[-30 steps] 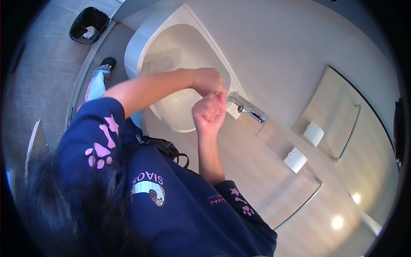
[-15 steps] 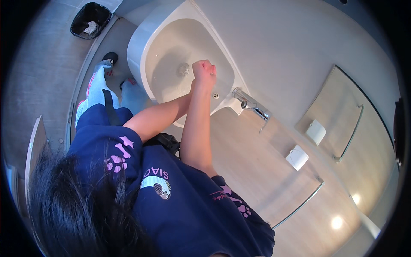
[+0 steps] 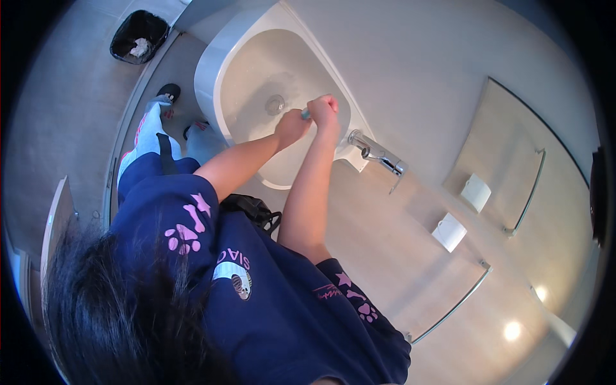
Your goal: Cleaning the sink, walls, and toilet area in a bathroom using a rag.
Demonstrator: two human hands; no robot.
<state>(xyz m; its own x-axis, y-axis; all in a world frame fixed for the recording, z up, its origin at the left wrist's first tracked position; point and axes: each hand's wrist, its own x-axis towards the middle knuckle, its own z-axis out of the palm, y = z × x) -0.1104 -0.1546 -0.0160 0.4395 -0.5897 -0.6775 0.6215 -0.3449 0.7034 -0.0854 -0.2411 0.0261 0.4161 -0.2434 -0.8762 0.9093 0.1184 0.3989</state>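
Over the white washbasin (image 3: 212, 83), my left hand (image 3: 292, 126) is curled closed around a small light-blue thing (image 3: 306, 114); only its end shows, and its kind is unclear. Just beyond and to the right, my right hand (image 3: 324, 110) is closed in a fist, its wrist close to the blue end. Whatever it may hold is hidden by its fingers. The basin's round drain (image 3: 275, 104) lies to the left of both hands. A chrome tap (image 3: 378, 154) is mounted at the basin's right corner, apart from my hands.
A wall mirror (image 3: 523, 160) is at the right, reflecting a rail and a paper holder. On the wall are a white paper holder (image 3: 448, 232) and a metal grab rail (image 3: 452, 305). A black-lined bin (image 3: 138, 32) with crumpled paper stands on the floor at upper left.
My hands, crossed and close together before, have moved apart a little. My right hand has shifted right, and the left hand and the light-blue thing have come into sight.
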